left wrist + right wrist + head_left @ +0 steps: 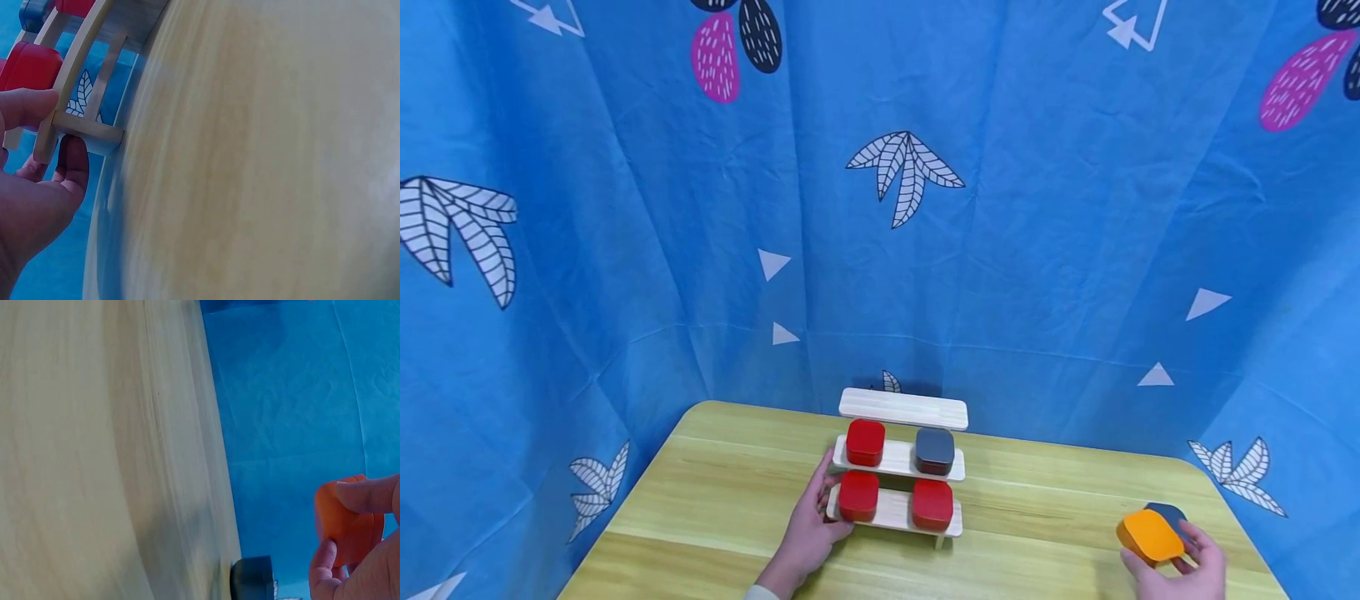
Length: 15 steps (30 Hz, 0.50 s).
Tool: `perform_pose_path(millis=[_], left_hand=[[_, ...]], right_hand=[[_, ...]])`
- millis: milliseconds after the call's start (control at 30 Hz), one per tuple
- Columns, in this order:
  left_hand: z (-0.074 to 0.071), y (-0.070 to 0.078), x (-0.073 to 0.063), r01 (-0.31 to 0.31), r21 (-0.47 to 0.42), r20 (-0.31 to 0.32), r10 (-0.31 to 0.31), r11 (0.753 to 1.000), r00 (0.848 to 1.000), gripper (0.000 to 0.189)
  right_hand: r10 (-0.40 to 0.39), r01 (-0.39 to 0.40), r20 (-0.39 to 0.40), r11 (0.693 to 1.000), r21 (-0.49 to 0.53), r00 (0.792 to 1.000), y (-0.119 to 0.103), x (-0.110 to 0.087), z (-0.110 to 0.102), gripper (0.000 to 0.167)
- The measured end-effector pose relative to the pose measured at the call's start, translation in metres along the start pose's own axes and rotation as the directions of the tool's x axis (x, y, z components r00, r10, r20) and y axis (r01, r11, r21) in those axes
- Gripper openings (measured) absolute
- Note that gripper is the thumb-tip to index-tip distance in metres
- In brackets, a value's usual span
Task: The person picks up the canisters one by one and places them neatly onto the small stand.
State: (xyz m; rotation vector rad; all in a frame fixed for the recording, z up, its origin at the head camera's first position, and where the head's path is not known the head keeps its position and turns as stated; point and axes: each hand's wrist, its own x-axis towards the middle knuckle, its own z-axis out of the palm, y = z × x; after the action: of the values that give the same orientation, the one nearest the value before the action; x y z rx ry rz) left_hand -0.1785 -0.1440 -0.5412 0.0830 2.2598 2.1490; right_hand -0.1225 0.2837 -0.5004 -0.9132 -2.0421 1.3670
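Observation:
A small tiered wooden shelf (902,408) stands near the back of the table. My left hand (808,529) holds its left end, with thumb and fingers round the wooden side frame (78,69) in the left wrist view. On the middle tier sit a red square box (865,442) and a dark grey-topped box (935,451); the bottom tier carries two red boxes, one left (858,496) and one right (932,505). Far to the right, my right hand (1187,571) grips an orange square box (350,522), tilted. Partly hidden behind it is another dark box (1167,512).
The light wooden table (1037,533) has rounded back corners. A blue patterned curtain (1037,208) hangs right behind it and along both sides. The shelf's top tier bears no boxes.

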Motion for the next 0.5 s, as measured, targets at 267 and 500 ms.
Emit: perform_pose_path(millis=[267, 500], left_hand=[[0.0, 0.0, 0.0, -0.005, -0.005, 0.008, 0.005, 1.0, 1.0, 0.112], [0.0, 0.0, 0.001, -0.002, -0.024, 0.01, 0.002, 1.0, 1.0, 0.112]], right_hand=[[0.015, -0.015, 0.043, 1.0, -0.019, 0.999, -0.012, -0.005, 0.003, 0.087], [0.005, -0.001, 0.068, 0.999, -0.045, 0.998, -0.021, -0.006, 0.004, 0.087]])
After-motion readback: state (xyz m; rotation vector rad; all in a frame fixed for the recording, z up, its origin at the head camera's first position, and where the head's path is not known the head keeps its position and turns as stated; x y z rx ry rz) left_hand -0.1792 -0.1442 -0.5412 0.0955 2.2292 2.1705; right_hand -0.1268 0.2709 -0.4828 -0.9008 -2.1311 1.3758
